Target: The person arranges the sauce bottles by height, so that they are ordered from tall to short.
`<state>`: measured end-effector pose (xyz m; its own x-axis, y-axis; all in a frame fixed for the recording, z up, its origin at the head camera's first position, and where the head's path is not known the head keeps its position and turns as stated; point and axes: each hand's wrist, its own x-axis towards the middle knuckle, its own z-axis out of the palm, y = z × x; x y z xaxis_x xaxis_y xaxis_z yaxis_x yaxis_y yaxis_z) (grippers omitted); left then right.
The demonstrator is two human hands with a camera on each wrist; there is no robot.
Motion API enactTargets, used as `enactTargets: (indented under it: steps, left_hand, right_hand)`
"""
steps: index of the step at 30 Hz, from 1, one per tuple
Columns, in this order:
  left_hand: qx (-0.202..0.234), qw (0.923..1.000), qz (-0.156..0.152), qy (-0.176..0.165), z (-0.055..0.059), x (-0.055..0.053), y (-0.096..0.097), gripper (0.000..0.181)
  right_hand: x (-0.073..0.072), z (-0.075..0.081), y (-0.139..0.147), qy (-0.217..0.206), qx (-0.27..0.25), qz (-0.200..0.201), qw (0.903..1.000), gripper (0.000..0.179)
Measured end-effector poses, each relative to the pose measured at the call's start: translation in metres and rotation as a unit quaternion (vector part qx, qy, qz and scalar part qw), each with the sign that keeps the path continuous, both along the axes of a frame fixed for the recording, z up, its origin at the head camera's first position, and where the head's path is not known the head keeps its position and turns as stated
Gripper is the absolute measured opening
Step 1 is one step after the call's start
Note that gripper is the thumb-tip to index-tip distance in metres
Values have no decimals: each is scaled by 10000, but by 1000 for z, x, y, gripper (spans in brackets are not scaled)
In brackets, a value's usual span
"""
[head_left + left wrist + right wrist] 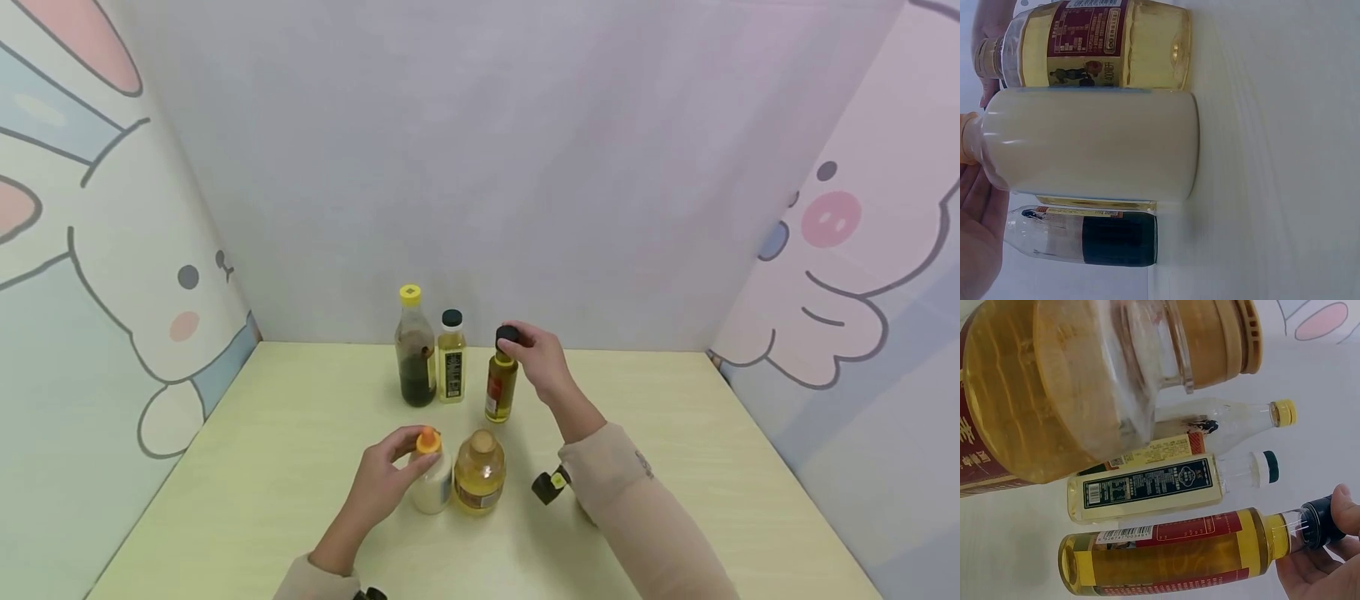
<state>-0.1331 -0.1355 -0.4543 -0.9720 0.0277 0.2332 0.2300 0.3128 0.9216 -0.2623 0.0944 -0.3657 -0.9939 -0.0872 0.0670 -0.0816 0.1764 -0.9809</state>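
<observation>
My left hand [381,482] holds the orange cap of a squat bottle of whitish contents [432,492] between thumb and fingers. This bottle stands upright on the table. Farther back, my right hand [542,360] pinches the black cap of a slim oil bottle [500,392] with a red label. In the right wrist view, the thumb [1344,509] lies over that black cap. Right beside the whitish bottle stands a rounded bottle of yellow oil [480,475] with a tan cap.
At the back left stand a tall dark-liquid bottle [416,358] with a yellow cap and a rectangular pale-oil bottle [452,367] with a dark cap. A black device [551,487] shows beside the right sleeve, which partly hides something on the table. Cartoon-printed walls enclose the pale table [322,392].
</observation>
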Motion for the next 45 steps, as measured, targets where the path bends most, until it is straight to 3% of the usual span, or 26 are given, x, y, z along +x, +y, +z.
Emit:
enactTargets:
  steps: [13,28,45]
  left_hand:
    - [54,10000,38,-23,-1,0,0,32]
    - [25,9999,19,-111,-4,3,0,33]
    - [118,9999,-52,71,-3,1,0,31]
  right_hand:
    - [-14,-1,-10,-72,-75,-108,9999,35]
    - [-28,-15,-20,-83,-204,-159,9996,35]
    - [-45,-20,-29,-17,-143,-253,9996,35]
